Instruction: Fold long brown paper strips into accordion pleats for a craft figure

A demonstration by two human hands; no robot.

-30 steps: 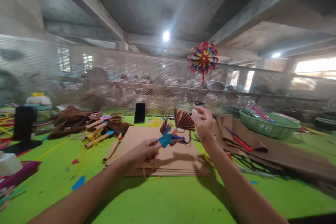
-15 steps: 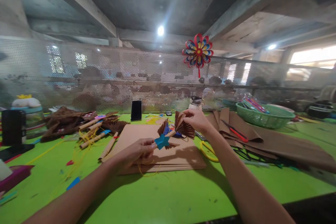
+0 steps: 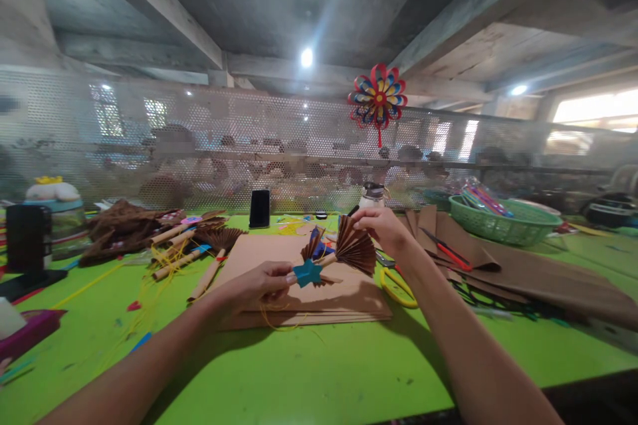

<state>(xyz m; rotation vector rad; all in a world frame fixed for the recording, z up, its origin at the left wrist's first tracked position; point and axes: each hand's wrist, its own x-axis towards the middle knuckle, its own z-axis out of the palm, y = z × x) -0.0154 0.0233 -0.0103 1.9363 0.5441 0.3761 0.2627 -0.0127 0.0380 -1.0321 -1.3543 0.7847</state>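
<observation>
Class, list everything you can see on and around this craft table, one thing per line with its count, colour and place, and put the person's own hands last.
pleated paper fan: one, brown, held above the cardboard
star: one, blue, at the fan's stick end
cardboard sheets: a stack, brown, table centre
table: one, bright green
phone: one, black, upright at the back
basket: one, green, right
scissors: one, yellow handles, right of the cardboard
finished fans: several, brown, left of the cardboard
pinwheel: one, red, blue and yellow, hanging above
mesh screen: one, pale, behind the table
left hand: pinching the star end
right hand: gripping the fan's top edge
</observation>
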